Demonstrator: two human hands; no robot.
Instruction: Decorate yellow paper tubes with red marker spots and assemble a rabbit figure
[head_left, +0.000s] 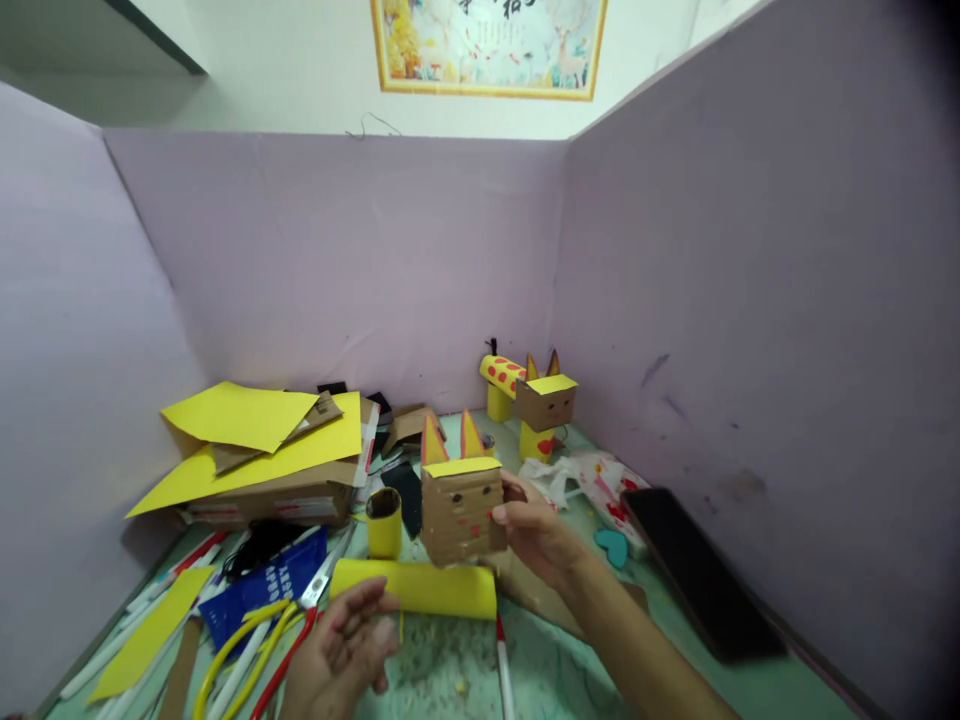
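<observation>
My right hand (536,525) grips the right side of a brown cardboard box head (454,515) with a drawn face, yellow top strip and two pointed ears. Palm up, my left hand (349,640) is empty, its fingers apart and slightly curled. Just beyond its fingertips lies a long yellow paper tube (427,588), directly below the box head. A short yellow tube (384,525) stands upright left of the head. Whether the head touches the long tube I cannot tell.
A finished-looking spotted cardboard animal (547,405) stands at the back right. Yellow sheets (240,415) lie on a box at left, with yellow-handled scissors (244,640) and pens in front. A black phone (697,570) lies right. A red-capped marker (504,665) is at front.
</observation>
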